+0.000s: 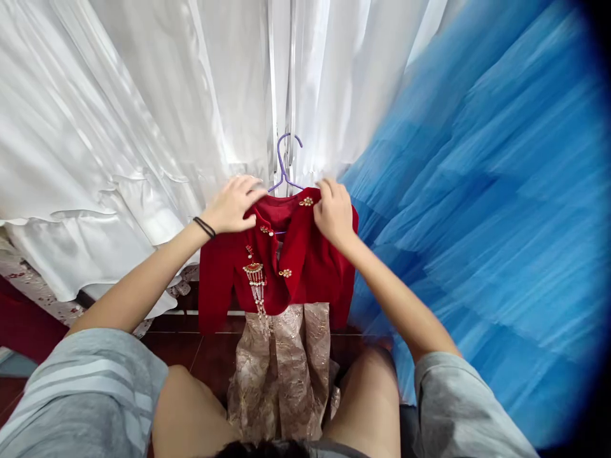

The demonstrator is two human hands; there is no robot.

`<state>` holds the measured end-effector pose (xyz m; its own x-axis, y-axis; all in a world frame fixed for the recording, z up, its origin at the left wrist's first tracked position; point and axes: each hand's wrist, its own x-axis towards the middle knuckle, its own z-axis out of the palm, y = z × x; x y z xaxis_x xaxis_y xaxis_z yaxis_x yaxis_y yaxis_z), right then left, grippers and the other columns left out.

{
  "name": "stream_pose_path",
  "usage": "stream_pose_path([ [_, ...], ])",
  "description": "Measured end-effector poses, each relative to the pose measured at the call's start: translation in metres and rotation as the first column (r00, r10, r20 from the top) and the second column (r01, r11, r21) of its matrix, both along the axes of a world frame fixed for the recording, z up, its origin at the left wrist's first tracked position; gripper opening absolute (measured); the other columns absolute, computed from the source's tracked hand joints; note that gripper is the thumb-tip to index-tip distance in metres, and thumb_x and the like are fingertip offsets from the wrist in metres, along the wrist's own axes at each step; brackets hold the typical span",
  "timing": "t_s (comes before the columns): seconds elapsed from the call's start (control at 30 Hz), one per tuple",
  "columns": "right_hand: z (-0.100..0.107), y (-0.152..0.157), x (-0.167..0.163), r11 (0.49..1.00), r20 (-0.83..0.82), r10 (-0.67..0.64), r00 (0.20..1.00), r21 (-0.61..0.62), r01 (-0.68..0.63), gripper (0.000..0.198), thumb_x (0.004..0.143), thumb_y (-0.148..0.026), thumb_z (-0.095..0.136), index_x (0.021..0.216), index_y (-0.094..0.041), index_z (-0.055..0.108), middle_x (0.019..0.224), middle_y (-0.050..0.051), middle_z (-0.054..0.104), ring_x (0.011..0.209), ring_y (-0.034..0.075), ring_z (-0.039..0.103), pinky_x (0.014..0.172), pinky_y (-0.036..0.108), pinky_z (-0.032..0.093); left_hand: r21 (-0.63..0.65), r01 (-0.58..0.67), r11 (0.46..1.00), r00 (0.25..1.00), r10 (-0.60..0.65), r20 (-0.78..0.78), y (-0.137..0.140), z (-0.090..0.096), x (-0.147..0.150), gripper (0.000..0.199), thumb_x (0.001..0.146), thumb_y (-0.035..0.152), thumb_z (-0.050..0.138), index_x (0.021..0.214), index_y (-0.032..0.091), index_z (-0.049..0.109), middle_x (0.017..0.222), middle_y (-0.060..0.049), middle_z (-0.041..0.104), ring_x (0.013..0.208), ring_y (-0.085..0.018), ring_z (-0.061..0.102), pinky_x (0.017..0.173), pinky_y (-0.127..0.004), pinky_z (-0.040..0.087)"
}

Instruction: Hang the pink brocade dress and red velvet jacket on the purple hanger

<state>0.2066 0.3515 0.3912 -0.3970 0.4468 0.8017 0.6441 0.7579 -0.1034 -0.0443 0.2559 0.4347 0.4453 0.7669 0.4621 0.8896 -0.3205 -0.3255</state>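
A red velvet jacket (222, 280) with beaded flower fastenings and a hanging tassel ornament (256, 280) is on a purple hanger (282, 159), its front partly unfastened. My left hand (233, 205), a black band at the wrist, lies over one shoulder by the collar, thumb and fingers apart and slightly blurred. At the opposite side of the collar, my right hand (334, 213) has its fingers bent around the velvet; the fingertips are partly hidden. Beneath the jacket hangs a pale gold brocade skirt (279, 375), running down between my knees.
White satin and sheer garments (229, 83) hang close behind the hanger. Layered blue tulle (468, 203) fills the right side. Dark red floor tiles (205, 359) show below, and a patterned cloth (42, 296) is at the far left.
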Motion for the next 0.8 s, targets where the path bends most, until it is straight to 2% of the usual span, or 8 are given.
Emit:
stream_pose_path([
  [0.1,-0.064,-0.042,-0.011,0.996,0.118,-0.092,0.989,0.019,0.090,0.030,0.093,-0.025,0.039,0.107,-0.011,0.061,0.096,0.016,0.061,0.088,0.026,0.052,0.069,0.035,0.045,-0.118,0.171,0.978,0.941,-0.198,-0.276,-0.002,-0.031,0.015,0.039,0.079,0.034,0.065,0.115,0.020,0.065,0.121,-0.011,0.066,0.119,-0.030,0.054,0.115,-0.050,0.026],
  [0.17,-0.101,-0.054,-0.020,0.984,0.214,-0.145,0.966,-0.067,0.163,0.040,0.093,-0.036,0.045,0.120,-0.009,0.057,0.100,0.017,0.060,0.088,0.027,0.052,0.058,0.031,0.043,-0.179,0.122,0.976,0.905,-0.184,-0.384,0.002,-0.045,0.023,0.017,0.083,0.030,0.066,0.095,0.019,0.069,0.094,-0.009,0.072,0.096,-0.025,0.063,0.106,-0.046,0.036],
  [0.23,-0.125,-0.048,-0.026,0.951,0.258,-0.200,0.945,-0.181,0.250,0.046,0.093,-0.028,0.046,0.134,-0.008,0.049,0.111,0.020,0.059,0.092,0.028,0.054,0.057,0.031,0.043,-0.164,0.067,0.984,0.906,-0.129,-0.403,0.007,-0.049,0.031,0.014,0.088,0.027,0.061,0.081,0.018,0.067,0.078,-0.007,0.070,0.078,-0.022,0.063,0.087,-0.038,0.044],
  [0.33,-0.129,-0.030,-0.016,0.894,0.210,-0.178,0.961,-0.375,0.247,0.046,0.089,-0.007,0.038,0.132,-0.013,0.052,0.111,0.018,0.064,0.091,0.024,0.059,0.064,0.030,0.046,-0.057,0.130,0.990,0.948,-0.141,-0.286,0.011,-0.038,0.042,0.023,0.096,0.032,0.052,0.085,0.017,0.065,0.082,-0.007,0.069,0.075,-0.019,0.062,0.070,-0.032,0.041],
  [0.43,-0.105,-0.040,0.013,0.863,-0.130,-0.082,0.988,-0.505,0.005,0.030,0.087,-0.012,0.048,0.114,-0.018,0.061,0.101,0.009,0.070,0.082,0.019,0.063,0.071,0.029,0.048,0.025,0.134,0.991,0.978,-0.128,-0.163,0.017,-0.034,0.051,0.025,0.098,0.036,0.048,0.092,0.017,0.064,0.088,-0.008,0.068,0.081,-0.020,0.063,0.070,-0.031,0.039],
  [0.6,-0.077,-0.118,0.020,0.881,-0.661,0.037,0.750,-0.333,-0.337,0.019,0.092,-0.030,0.051,0.099,-0.017,0.062,0.083,0.003,0.069,0.068,0.016,0.060,0.066,0.028,0.048,-0.081,-0.025,0.996,0.997,0.019,-0.070,0.039,-0.054,0.056,0.012,0.093,0.023,0.055,0.091,0.015,0.064,0.090,-0.010,0.068,0.087,-0.022,0.063,0.076,-0.034,0.039],
  [0.7,-0.099,-0.141,-0.030,0.799,-0.520,0.298,0.801,-0.323,-0.507,0.031,0.095,-0.026,0.043,0.119,-0.017,0.061,0.107,0.009,0.070,0.093,0.020,0.066,0.084,0.033,0.053,0.025,-0.022,0.999,0.996,0.020,0.086,0.036,-0.050,0.062,0.016,0.093,0.018,0.048,0.094,0.018,0.065,0.098,-0.009,0.069,0.097,-0.023,0.061,0.089,-0.039,0.037],
  [0.8,-0.142,-0.130,-0.078,0.634,-0.242,0.494,0.835,-0.557,-0.537,0.056,0.089,-0.018,0.048,0.145,-0.014,0.044,0.139,0.015,0.057,0.137,0.029,0.045,0.110,0.046,0.043,0.140,-0.107,0.984,0.926,0.047,0.374,0.018,-0.041,0.074,0.031,0.099,0.023,0.035,0.094,0.019,0.065,0.102,-0.008,0.068,0.099,-0.023,0.060,0.093,-0.042,0.036],
])
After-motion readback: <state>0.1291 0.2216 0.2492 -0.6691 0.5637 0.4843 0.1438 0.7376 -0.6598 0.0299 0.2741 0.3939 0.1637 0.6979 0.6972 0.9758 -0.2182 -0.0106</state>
